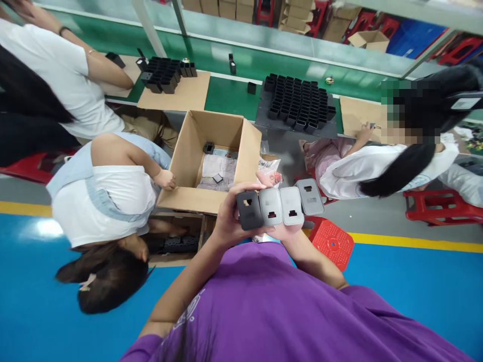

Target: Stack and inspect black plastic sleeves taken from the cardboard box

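Note:
In front of my chest I hold a row of small rectangular plastic cases with rounded corners and socket-shaped cutouts. My left hand (226,217) is closed around the outer side of the black case (250,213) at the left end. Beside it are two whitish cases, the nearer white case (270,200) and another white case (290,200). A grey case (311,201) sits at the right end, slightly higher and tilted. Below the white cases my right hand (284,233) supports the row from underneath; its fingers are mostly hidden behind the cases.
An open cardboard box (196,198) stands just ahead, a few parts inside. A co-worker (101,201) bends over a lower carton at left. Others sit along the green bench (226,93), which bears black housings (298,100). A red stool (334,244) stands at my right.

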The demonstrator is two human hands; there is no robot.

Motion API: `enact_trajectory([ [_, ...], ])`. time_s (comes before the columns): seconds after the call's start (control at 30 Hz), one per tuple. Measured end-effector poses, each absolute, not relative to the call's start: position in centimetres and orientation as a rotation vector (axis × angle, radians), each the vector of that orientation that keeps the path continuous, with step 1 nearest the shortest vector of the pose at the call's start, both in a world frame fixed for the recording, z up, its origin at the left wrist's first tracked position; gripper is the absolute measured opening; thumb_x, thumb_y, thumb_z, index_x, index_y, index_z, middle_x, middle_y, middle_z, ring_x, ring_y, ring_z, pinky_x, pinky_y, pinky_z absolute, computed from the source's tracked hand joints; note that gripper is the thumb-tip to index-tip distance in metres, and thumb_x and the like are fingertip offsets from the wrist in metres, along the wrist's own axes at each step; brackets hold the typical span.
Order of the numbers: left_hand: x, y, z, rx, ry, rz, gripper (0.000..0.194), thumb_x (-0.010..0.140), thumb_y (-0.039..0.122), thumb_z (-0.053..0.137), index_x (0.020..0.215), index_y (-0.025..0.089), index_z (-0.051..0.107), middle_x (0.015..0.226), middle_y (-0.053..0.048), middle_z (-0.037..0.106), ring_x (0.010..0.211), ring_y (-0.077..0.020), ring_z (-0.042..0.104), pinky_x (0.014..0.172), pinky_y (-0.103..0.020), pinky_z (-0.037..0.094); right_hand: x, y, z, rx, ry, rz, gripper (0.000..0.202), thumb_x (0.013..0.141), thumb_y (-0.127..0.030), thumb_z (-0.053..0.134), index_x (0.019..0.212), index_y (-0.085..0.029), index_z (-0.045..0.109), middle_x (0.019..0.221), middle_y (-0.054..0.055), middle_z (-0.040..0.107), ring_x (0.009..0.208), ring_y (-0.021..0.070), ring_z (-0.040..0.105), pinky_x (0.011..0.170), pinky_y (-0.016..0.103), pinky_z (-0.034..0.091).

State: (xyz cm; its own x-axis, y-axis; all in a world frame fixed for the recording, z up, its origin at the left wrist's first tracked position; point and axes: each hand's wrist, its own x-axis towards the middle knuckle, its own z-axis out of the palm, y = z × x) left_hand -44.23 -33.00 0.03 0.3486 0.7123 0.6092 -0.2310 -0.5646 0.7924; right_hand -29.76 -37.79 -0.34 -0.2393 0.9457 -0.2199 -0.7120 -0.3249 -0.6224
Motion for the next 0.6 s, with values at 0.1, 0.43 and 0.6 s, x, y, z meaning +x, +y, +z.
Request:
enact_trajectory([
  [0.1, -42.6, -31.7, 0.7, 1.830, 0.367, 1.343, 0.076, 0.068, 0.050, 0.094, 0.131, 0.024, 0.060, 0.120, -0.010, 0.072, 0.111, -0.0259, 0.072, 0.093, -0.036, 0.058, -28.3, -37.7, -0.3, -0.507, -0.357, 1.696, 0.078, 0.086, -0.072, 0.058, 0.156, -0.039, 0.043, 0.131, 0.007, 0.064, 0.108, 0.0258, 0.063, 0.075, 0.042, 0.062],
  [0.43, -40.1, -29.5, 2.0, 1.881, 0.201, 1.389, 0.074, 0.071, 0.049, 0.092, 0.131, 0.025, 0.057, 0.120, -0.010, 0.072, 0.112, -0.0260, 0.072, 0.094, -0.037, 0.059, -26.5, -36.0, 0.5, -0.384, -0.468, 1.655, 0.079, 0.085, -0.066, 0.060, 0.157, -0.045, 0.035, 0.134, 0.007, 0.059, 0.104, 0.0255, 0.063, 0.058, 0.033, 0.059],
  [0.6, -39.9, -28.8, 2.2, 1.815, 0.102, 1.419, 0.074, 0.070, 0.043, 0.094, 0.132, 0.026, 0.056, 0.122, -0.009, 0.071, 0.116, -0.0264, 0.071, 0.098, -0.039, 0.058, -26.8, -35.7, 2.1, -0.464, -0.513, 1.548, 0.086, 0.071, -0.061, 0.075, 0.150, -0.042, 0.046, 0.131, 0.006, 0.062, 0.114, 0.0264, 0.061, 0.074, 0.040, 0.062],
])
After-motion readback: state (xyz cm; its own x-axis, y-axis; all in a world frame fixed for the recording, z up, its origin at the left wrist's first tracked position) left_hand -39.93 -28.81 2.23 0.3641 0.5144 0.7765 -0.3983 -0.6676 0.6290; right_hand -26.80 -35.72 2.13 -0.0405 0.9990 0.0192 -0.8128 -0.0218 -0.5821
